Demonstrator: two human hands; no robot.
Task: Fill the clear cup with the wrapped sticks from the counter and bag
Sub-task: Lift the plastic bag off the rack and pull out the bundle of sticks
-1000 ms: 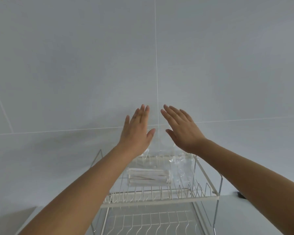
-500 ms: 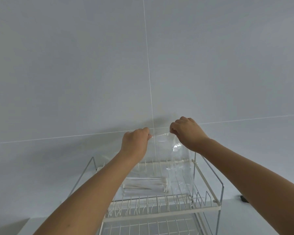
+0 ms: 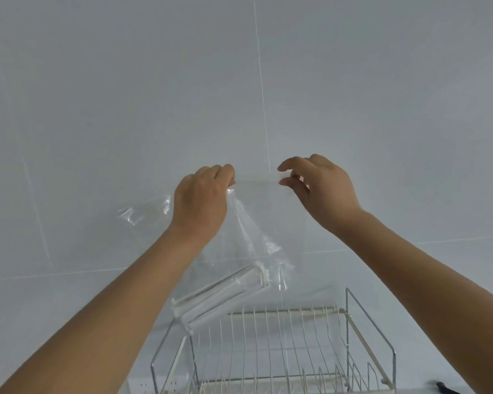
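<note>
Head view, left hand: the left hand (image 3: 201, 200) sits just left of frame centre, fingers curled, pinching the top edge of the clear bag (image 3: 256, 231) at that edge's 9 o'clock end.
Head view, right hand: the right hand (image 3: 322, 189) is at 3 o'clock from the left one, near it but apart, thumb and forefinger pinching the same top edge at its other end; the remaining fingers are loosely bent.
Head view, clear bag: it hangs in the air between the two hands, its top edge stretched flat from one pinch to the other, the film creased and glinting; a loose fold of plastic sticks out past the left hand toward 9 o'clock.
Head view, wrapped sticks: the wrapped sticks (image 3: 222, 294) lie bundled inside the bag at its bottom, at 6 o'clock from the left hand, tilted with the higher end toward 2 o'clock.
Head view, wire rack: a wire dish rack (image 3: 350, 331) stands at 6 o'clock of the frame, below the bag; whether the bag's lowest corner touches it cannot be told.
Head view, wall: a pale tiled wall (image 3: 382, 81) fills the frame behind.
Head view, clear cup: not seen here.
</note>
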